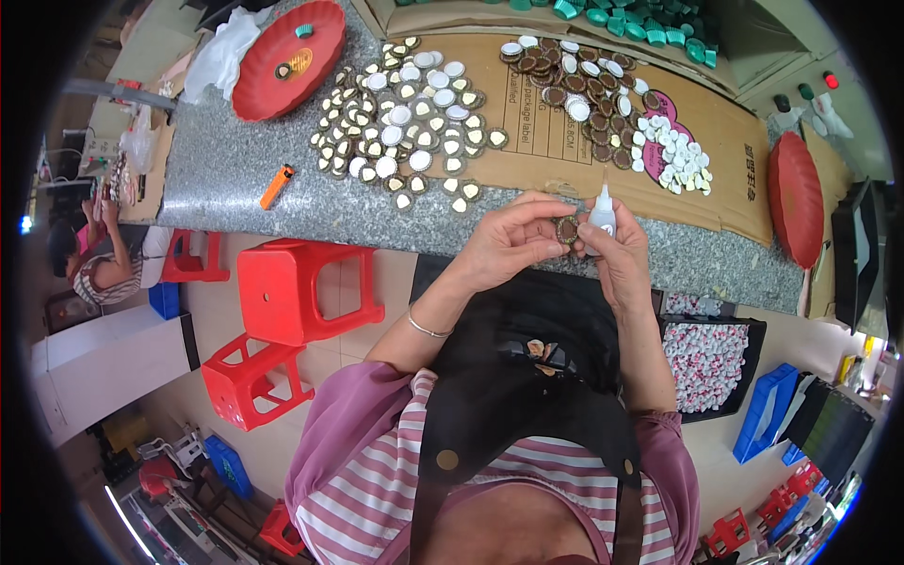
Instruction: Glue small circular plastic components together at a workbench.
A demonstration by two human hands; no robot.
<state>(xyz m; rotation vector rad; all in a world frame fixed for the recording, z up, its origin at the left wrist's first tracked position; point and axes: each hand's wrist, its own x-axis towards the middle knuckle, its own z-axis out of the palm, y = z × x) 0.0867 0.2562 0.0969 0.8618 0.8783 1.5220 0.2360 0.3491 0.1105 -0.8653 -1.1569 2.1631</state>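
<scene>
- Across the view, a grey speckled desk (pixel 226 179), with its near edge passing below both sets of fingers and toward the wrists.
- Spread over the desk's far side, a sheet of cardboard (pixel 527 174), its lower edge just beyond the fingertips.
- At the two sides, a scalloped red tray (pixel 259 80) far left and a second red tray (pixel 796 202) at the right, well apart from both hands.
- Beyond and to the left, a loose spread of cream-topped discs (pixel 358 118), partly on cardboard, partly on stone.
- Straight beyond, a heap of brown and white discs (pixel 603 122); right of that, small white pieces (pixel 673 155), nearer to the right hand.
- Over the near edge, left grip (pixel 516 237), pinching between thumb and fingers; right grip (pixel 617 252), wrapped around a bottle with the thumb across its front.
- In the right grip, the white bottle (pixel 600 218), long axis pointing away from the body, narrow nozzle outward over the cardboard.
- Far left on stone, an orange lighter (pixel 277 186); between lighter and left grip, a wide grey strip for sideways movement.
- In the left grip, a brown disc (pixel 567 229), tilted up, just left of the bottle, below nozzle height; cannot tell whether touching the right thumb.
</scene>
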